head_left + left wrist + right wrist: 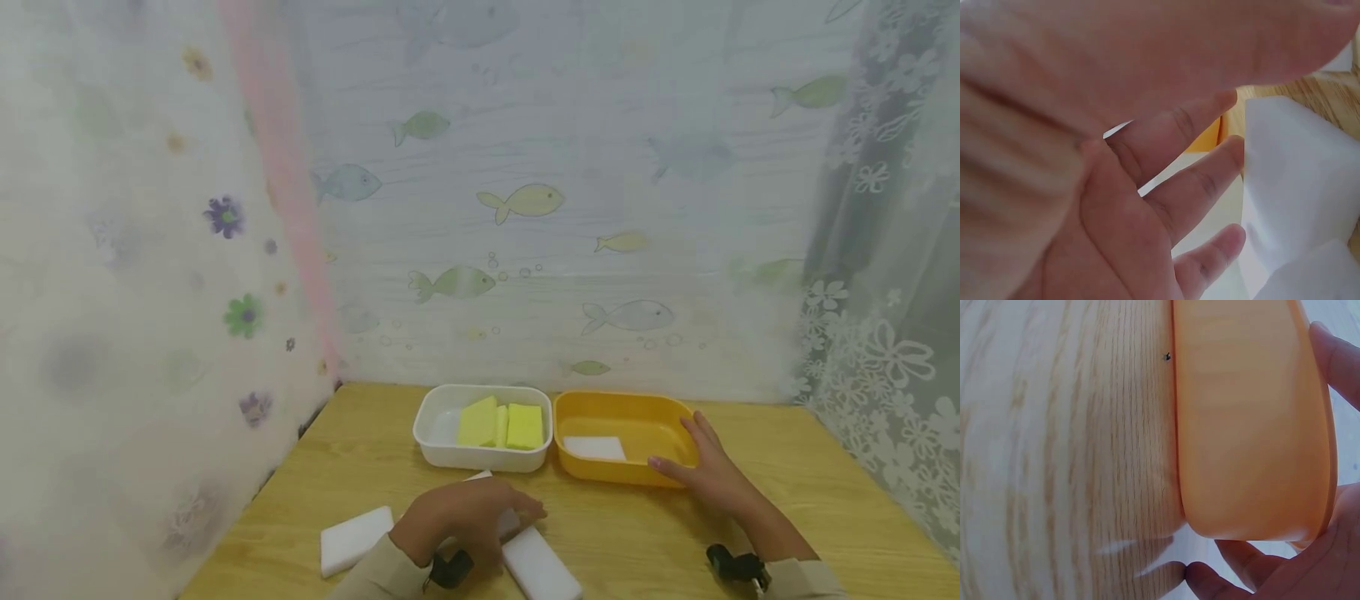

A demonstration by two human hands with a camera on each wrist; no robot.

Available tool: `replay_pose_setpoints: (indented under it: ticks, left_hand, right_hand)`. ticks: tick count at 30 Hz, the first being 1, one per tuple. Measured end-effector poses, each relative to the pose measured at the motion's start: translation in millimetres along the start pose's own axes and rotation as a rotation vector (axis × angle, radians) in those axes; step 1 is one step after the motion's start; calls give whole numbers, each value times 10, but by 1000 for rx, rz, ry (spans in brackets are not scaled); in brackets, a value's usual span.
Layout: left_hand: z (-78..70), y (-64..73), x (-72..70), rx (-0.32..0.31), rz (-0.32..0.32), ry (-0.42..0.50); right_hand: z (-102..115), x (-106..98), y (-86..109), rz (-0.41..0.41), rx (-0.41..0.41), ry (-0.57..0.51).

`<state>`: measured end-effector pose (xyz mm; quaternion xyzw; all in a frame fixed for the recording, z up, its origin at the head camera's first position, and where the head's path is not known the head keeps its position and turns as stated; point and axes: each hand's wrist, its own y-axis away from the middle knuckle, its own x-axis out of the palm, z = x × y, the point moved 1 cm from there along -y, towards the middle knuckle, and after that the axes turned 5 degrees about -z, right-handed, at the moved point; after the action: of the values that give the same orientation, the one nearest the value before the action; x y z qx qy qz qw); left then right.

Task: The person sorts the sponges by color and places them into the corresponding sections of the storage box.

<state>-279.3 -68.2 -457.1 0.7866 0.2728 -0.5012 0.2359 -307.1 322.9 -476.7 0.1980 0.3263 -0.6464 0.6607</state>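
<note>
My left hand (pixel 472 512) is over several white sponge blocks on the table. In the left wrist view its fingers are fairly straight, with fingertips at the side of a white block (pixel 1297 181); whether they press on it I cannot tell. One white block (pixel 542 567) lies just right of that hand, another (pixel 356 540) to its left, and others are partly hidden under it. My right hand (pixel 712 471) holds the right end of an orange plastic container (pixel 630 477), thumb at the front rim, fingers round the end. Inside lies one white block (pixel 594 448).
A white container (pixel 480 458) stands left of the orange one, close beside it, with yellow sponge pieces (pixel 525 427) in its right part. The wooden table (pixel 757 442) meets a fish-print curtain (pixel 525 333) behind, a flowered sheet at left and lace at right.
</note>
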Motion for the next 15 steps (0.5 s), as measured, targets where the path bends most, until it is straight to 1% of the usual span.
replay_pose_setpoints:
  ticks: [3, 9, 15]
  left_hand:
    - [16, 10, 7, 5, 0, -12]
    - [27, 4, -11, 26, -6, -65]
    - [39, -4, 24, -5, -2, -34]
  right_hand:
    - [2, 7, -2, 1, 1, -1]
    - [-17, 2, -25, -6, -10, 16]
    - [-23, 4, -19, -6, -4, 21]
